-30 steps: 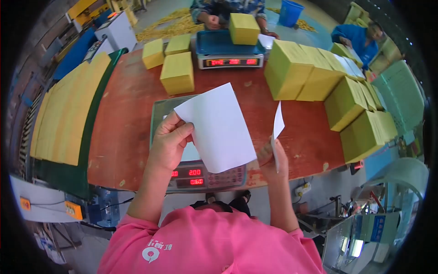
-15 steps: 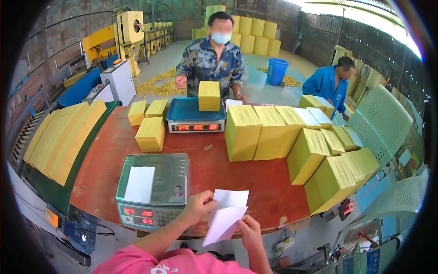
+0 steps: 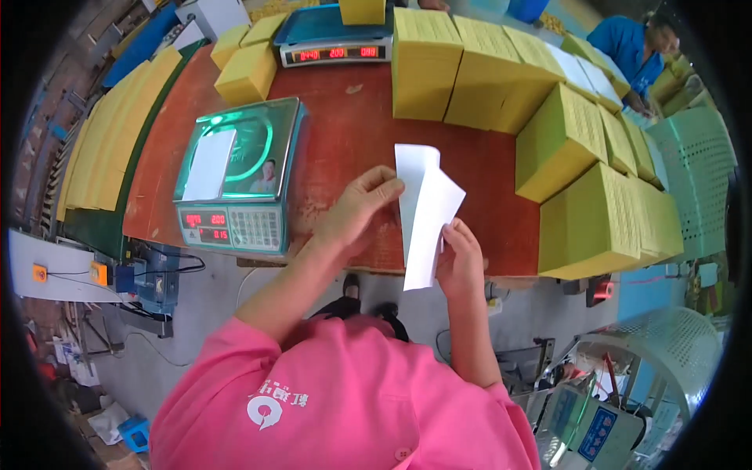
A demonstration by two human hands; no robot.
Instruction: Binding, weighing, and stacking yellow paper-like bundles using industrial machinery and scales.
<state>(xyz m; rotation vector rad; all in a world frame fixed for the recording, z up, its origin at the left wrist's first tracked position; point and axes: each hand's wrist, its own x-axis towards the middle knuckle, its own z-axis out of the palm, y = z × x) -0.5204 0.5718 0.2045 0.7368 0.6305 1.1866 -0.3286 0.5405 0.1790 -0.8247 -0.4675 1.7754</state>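
My left hand (image 3: 362, 205) pinches the left edge of some folded white paper (image 3: 423, 219) between thumb and fingers. Along the paper's lower right edge, my right hand (image 3: 462, 258) is closed on it too. The paper is held above the red table (image 3: 337, 133), its flaps bent apart at the top. To the left of my hands stands a digital scale (image 3: 262, 227) with a glass-like pan and a red display. A flat white stack of paper (image 3: 210, 166) lies on that pan.
A second scale (image 3: 337, 53) at the far side bears a yellow paper block (image 3: 362, 11). Tall yellow paper stacks (image 3: 423, 74) line the far and right sides. Yellow stacks (image 3: 117, 125) lean at left. A person in blue (image 3: 627, 51) is at far right; perforated chairs (image 3: 693, 172) stand at right.
My view has tipped downward, so the far co-worker is mostly out of frame. Both hands still hold the white paper, which is now turned more upright, its flaps differently bent.
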